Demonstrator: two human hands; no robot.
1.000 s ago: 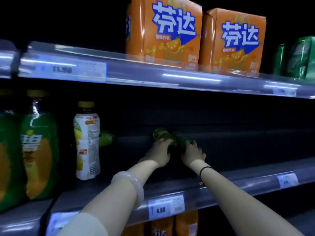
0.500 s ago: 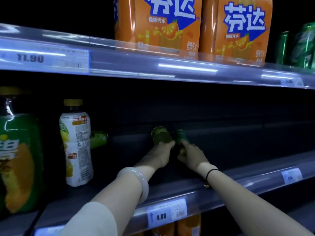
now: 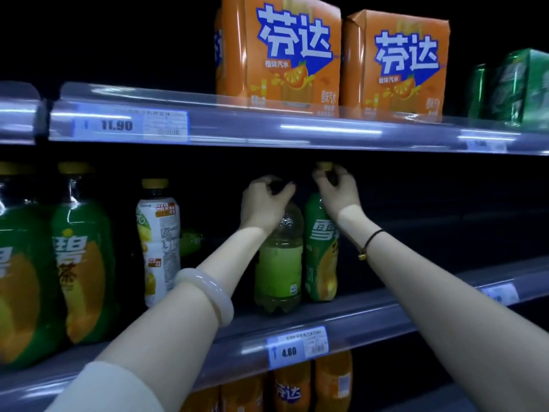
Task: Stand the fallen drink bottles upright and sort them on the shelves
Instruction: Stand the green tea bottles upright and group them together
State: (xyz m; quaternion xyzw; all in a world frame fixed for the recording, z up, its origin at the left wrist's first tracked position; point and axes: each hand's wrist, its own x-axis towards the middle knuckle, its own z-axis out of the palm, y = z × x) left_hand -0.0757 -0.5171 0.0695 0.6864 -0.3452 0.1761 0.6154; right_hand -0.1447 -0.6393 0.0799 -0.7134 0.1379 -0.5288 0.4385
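Head view: left hand (image 3: 264, 200) clasps the neck of the pale bottle (image 3: 279, 263); right hand (image 3: 335, 188) clasps the cap of the green-labelled bottle (image 3: 322, 257). Both bottles stand upright, axes vertical, just beside each other on the middle shelf (image 3: 386, 316). A fallen bottle (image 3: 190, 240) lies to the left, deep in the shelf and nearer the left hand. The white bottle (image 3: 159, 245) stands before it, judged an obstruction.

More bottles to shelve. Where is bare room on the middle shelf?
Widest bare stretch: the middle shelf right of the green-label bottle the right hand grips. A narrower gap separates the white bottle from the pale bottle the left hand holds. Big green bottles crowd the left end.
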